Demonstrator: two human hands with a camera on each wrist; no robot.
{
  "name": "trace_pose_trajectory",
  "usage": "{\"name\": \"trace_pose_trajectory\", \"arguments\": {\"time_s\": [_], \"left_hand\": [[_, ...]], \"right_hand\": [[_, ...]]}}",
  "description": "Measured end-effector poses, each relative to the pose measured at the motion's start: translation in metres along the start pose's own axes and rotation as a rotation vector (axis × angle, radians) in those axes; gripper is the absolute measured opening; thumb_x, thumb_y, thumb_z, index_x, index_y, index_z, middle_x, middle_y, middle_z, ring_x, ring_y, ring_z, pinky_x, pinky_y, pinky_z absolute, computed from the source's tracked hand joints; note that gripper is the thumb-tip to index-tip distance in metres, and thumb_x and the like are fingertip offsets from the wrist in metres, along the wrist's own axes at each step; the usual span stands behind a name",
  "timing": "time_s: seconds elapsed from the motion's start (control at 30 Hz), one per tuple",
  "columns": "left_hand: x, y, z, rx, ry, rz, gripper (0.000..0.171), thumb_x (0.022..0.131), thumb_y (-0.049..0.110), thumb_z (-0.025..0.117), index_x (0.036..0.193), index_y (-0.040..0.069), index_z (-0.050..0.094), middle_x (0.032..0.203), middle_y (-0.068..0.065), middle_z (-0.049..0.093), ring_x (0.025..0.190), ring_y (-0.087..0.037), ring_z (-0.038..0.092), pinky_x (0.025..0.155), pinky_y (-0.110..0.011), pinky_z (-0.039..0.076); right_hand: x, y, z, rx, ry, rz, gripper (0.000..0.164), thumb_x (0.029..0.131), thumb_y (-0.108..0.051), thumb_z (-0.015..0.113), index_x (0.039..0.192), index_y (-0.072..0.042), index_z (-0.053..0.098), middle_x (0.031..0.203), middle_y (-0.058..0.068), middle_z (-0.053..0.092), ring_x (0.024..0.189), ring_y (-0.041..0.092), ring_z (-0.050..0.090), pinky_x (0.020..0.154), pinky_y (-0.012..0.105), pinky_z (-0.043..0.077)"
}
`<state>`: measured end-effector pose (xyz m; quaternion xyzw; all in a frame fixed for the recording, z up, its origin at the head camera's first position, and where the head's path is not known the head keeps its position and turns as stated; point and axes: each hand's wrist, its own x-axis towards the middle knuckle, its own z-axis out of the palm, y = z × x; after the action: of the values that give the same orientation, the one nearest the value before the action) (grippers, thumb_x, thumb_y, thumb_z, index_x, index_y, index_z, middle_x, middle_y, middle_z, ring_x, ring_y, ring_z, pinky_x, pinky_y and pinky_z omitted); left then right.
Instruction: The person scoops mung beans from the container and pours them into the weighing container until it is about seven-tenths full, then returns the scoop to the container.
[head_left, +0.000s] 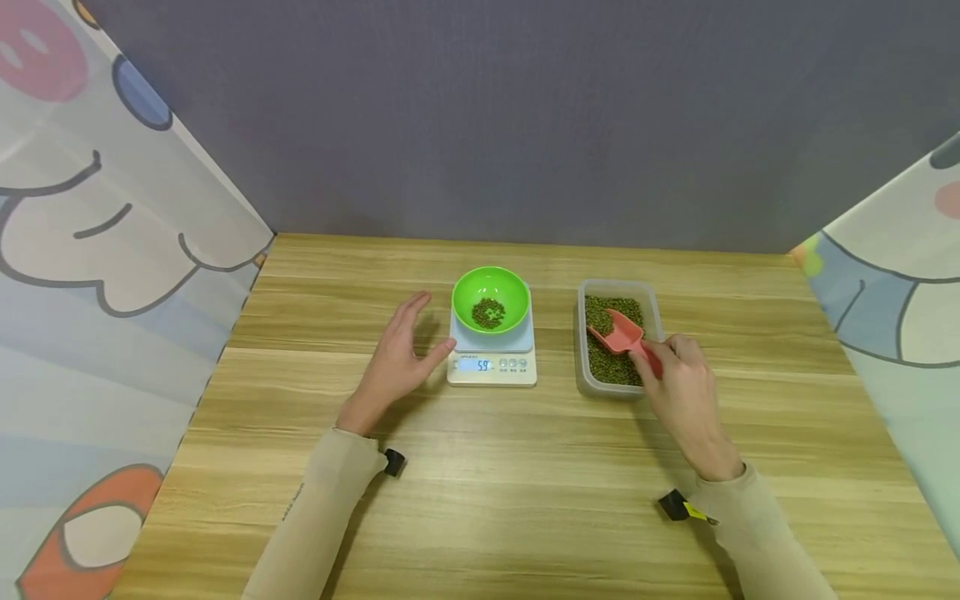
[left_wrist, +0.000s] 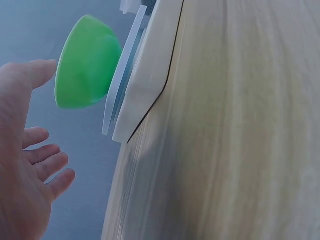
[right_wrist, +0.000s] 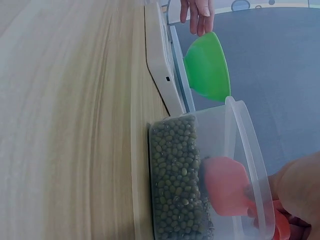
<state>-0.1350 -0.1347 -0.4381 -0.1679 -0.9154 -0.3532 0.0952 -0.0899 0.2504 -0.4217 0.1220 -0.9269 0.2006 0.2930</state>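
A red scoop (head_left: 622, 334) is gripped by its handle in my right hand (head_left: 686, 400). Its blade lies over the green mung beans (head_left: 617, 367) inside a clear plastic box (head_left: 583, 350); through the box wall in the right wrist view, the scoop (right_wrist: 227, 186) sits at the beans' surface. A green bowl (head_left: 467, 292) with a small heap of beans (head_left: 488, 313) stands on a white kitchen scale (head_left: 459, 377), whose display reads about 5.9. Left of the scale, my left hand (head_left: 397, 354) is held with fingers extended and holds nothing, its thumb near the scale's edge.
The wooden table (head_left: 525, 483) runs back to a grey partition (head_left: 525, 125). Cartoon-printed panels (head_left: 97, 333) stand on both sides. Each wrist wears a small black device (head_left: 394, 462). The box stands a short gap to the right of the scale.
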Motion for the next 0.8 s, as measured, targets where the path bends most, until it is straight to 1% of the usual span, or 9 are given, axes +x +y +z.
{"name": "trace_pose_trajectory", "arguments": {"time_s": [0.23,0.53,0.8], "left_hand": [[0.0004,0.0002,0.0008,0.007,-0.009,0.006,0.083,0.086,0.053,0.057,0.146,0.003,0.03,0.151,-0.011,0.031,0.135,-0.026,0.028,0.11,-0.05,0.029],[0.0001,0.0012,0.0016,0.008,-0.01,0.005,0.082,0.087,0.051,0.058,0.145,0.001,0.031,0.15,-0.013,0.031,0.135,-0.026,0.028,0.111,-0.049,0.029],[-0.0004,0.0023,0.0016,0.011,-0.02,-0.002,0.082,0.086,0.052,0.058,0.146,0.003,0.03,0.15,-0.012,0.031,0.135,-0.027,0.029,0.111,-0.049,0.029]], "right_hand": [[-0.0005,0.0002,-0.0007,0.005,0.018,-0.004,0.022,0.075,-0.007,0.075,0.088,0.01,0.07,0.068,0.012,0.049,0.064,0.025,0.042,0.047,0.038,0.036],[-0.0001,0.0003,-0.0045,-0.006,0.028,0.012,0.022,0.075,-0.005,0.074,0.09,0.01,0.07,0.069,0.014,0.051,0.065,0.026,0.043,0.048,0.037,0.035],[-0.0002,0.0012,-0.0056,-0.003,0.051,0.013,0.021,0.076,-0.007,0.073,0.088,0.01,0.07,0.068,0.013,0.049,0.065,0.027,0.043,0.047,0.04,0.035]]}}
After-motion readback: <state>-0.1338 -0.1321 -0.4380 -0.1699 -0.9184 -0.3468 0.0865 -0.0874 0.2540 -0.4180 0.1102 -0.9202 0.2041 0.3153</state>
